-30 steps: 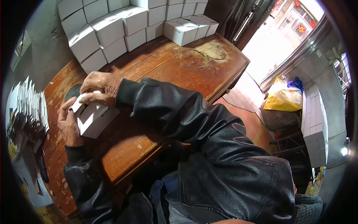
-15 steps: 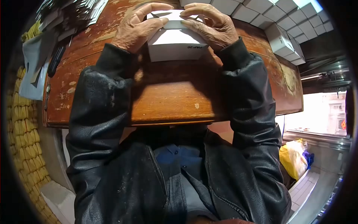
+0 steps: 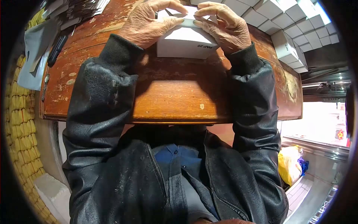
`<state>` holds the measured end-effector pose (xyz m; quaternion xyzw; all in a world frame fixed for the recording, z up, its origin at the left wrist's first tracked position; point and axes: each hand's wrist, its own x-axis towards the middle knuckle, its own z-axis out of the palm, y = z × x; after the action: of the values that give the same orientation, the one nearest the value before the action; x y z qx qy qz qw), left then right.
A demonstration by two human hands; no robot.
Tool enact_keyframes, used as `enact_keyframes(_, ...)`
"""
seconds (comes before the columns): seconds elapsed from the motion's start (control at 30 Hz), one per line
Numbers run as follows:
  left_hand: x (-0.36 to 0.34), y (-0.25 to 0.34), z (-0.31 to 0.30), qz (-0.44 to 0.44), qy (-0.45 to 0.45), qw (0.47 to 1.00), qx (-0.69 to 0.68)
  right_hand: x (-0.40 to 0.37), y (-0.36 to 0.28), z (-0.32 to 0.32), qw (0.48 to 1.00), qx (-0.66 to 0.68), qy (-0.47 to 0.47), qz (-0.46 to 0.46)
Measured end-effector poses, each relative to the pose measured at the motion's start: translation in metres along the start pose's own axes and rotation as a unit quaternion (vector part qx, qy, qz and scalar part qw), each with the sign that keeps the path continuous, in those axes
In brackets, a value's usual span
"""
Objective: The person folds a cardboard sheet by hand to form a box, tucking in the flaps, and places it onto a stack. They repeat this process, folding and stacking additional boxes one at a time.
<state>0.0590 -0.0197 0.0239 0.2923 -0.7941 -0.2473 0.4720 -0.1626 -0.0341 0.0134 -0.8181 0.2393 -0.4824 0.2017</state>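
A white cardboard box [image 3: 182,47], printed "PAP20" on its near side, sits on the worn wooden table [image 3: 169,100] in front of me. My left hand [image 3: 151,24] grips the left part of its top, with the thumb along a flap edge and curled fingers farther back. On the right part, my right hand [image 3: 227,28] holds the same flap edge between thumb and bent fingers. Both thumb tips nearly meet at the box's middle. The far side of the box is partly hidden by my fingers and cut off by the view's edge.
Stacked white boxes [image 3: 294,24] fill the back right, with another box [image 3: 285,48] at the table's right side. Flat card pieces [image 3: 80,9] lie at the back left. Near the left edge are a black-handled tool [image 3: 56,51] and a grey cloth [image 3: 30,72].
The box and both hands appear slightly farther right and higher in view, partly because the camera shifted. My thumbs have moved closer together along the flap edge.
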Motion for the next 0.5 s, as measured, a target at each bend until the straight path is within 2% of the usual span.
enact_keyframes(0.07, -0.001, -0.002, 0.001, -0.005, 0.008, 1.000, -0.020, 0.001, -0.001, 0.000, 1.000, -0.021, -0.005, -0.017)
enact_keyframes(0.17, 0.001, -0.020, 0.002, 0.050, 0.000, 0.999, 0.011, 0.003, -0.006, -0.002, 0.995, -0.090, -0.007, -0.041)
enact_keyframes(0.27, 0.000, -0.001, -0.002, 0.008, -0.009, 1.000, 0.012, 0.006, -0.014, -0.002, 0.993, -0.114, -0.014, -0.034)
enact_keyframes(0.37, 0.000, -0.014, 0.000, 0.020, 0.003, 1.000, 0.023, 0.007, -0.013, -0.002, 0.990, -0.132, -0.011, -0.047)
enact_keyframes(0.5, -0.002, 0.001, 0.000, -0.017, 0.014, 1.000, 0.018, 0.005, -0.015, -0.002, 0.989, -0.144, -0.015, -0.036)
